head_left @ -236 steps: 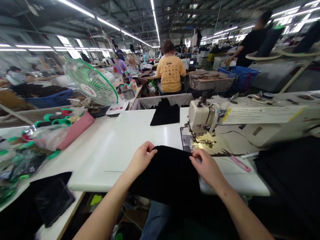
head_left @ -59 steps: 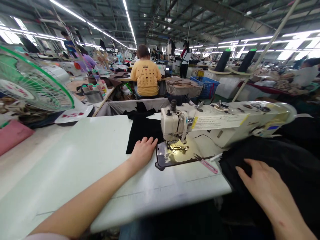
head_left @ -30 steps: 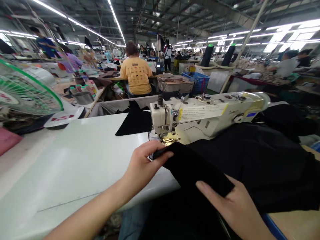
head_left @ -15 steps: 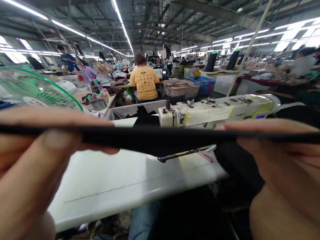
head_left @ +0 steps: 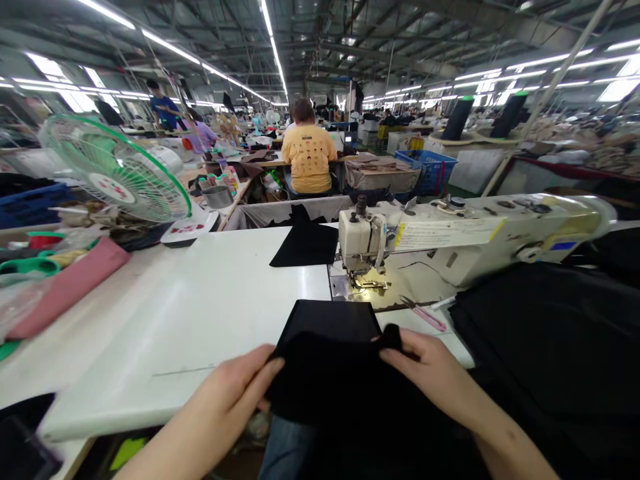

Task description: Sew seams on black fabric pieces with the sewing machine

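A piece of black fabric (head_left: 340, 380) is stretched between my two hands at the front edge of the white sewing table (head_left: 225, 300). My left hand (head_left: 245, 380) pinches its left edge between thumb and fingers. On the opposite side my right hand (head_left: 420, 363) grips a folded corner. The far end of the cloth lies flat on the table, just in front of the sewing machine's needle area (head_left: 367, 277). Behind it, left of the machine head, rests another black piece (head_left: 307, 243). Pink-handled snips (head_left: 425, 315) lie right of the fabric.
The sewing machine (head_left: 450, 233) spans the right side. A pile of black fabric (head_left: 550, 327) sits at the right. To the left stand a green-rimmed fan (head_left: 120, 170) and a rolled pink cloth (head_left: 70, 287). A person in a yellow shirt (head_left: 310, 157) sits ahead, facing away.
Both hands have lowered the black fabric from close before the camera to the table's front edge. They are nearer together, and the view has shifted to the left.
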A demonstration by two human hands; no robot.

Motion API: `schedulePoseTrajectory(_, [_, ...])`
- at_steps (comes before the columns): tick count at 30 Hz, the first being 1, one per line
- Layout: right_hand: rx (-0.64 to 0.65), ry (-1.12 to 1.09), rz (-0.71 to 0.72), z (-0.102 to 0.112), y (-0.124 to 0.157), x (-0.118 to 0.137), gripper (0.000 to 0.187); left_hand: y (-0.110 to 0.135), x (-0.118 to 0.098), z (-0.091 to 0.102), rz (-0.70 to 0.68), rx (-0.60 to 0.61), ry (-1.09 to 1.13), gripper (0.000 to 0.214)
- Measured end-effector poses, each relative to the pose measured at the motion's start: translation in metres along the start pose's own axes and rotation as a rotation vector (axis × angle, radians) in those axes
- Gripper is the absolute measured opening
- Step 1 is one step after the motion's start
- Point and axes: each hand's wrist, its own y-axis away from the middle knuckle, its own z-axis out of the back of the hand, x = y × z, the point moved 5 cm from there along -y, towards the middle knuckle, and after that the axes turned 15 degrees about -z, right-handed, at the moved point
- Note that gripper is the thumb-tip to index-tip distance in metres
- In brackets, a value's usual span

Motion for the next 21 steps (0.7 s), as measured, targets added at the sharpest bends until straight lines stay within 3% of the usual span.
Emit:
schedulePoseTrajectory(1, [-0.13,0.056,0.002,-0.006,-0.015,-0.006,0.026,-0.019,0.008,-0.006,0.014,0.059,-0.112,0.028])
schedulePoseTrajectory(4, [-0.362,0.113,-0.002,-0.022,-0.051,-0.021,0.016,-0.068,0.033,-0.022,0.001,0.099,-0.435,0.025])
schedulePoseTrajectory(8, [-0.482,0.107,0.016,-0.029,-0.069,-0.031,0.014,-0.1,0.059,-0.032,-0.007,0.018,-0.479,0.01])
schedulePoseTrajectory(13, [-0.468,0.047,0.025,-0.026,-0.082,-0.031,0.017,-0.109,0.07,-0.033,0.024,-0.004,-0.232,0.013])
schedulePoseTrajectory(18, [-0.432,-0.136,0.03,-0.018,-0.079,-0.025,0.031,-0.1,0.059,-0.033,0.035,-0.124,-0.091,0.011])
schedulePoseTrajectory(21, [-0.37,-0.352,-0.006,-0.015,-0.063,-0.03,0.043,-0.085,0.05,-0.033,0.093,-0.195,0.257,0.02])
